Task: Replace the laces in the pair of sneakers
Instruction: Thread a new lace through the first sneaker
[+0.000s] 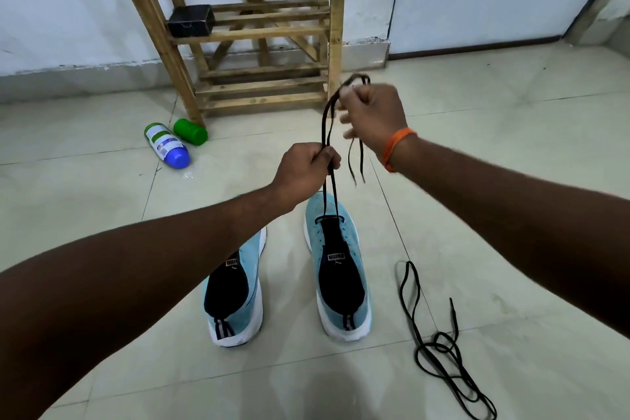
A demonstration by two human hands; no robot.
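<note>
The left hand (306, 169) pinches both runs of the black lace (329, 133) above the right sneaker (335, 266); the right hand (373, 116), raised higher, is closed on the doubled ends. Even both ends before threading upward. The spare lace (439, 348) lies right of that sneaker.

Bare to past the elbows, both forearms, no sleeves in view. Around the right wrist, a thin orange thread band (397, 148), wound in several strands. No rings visible on the fingers (329, 157).
</note>
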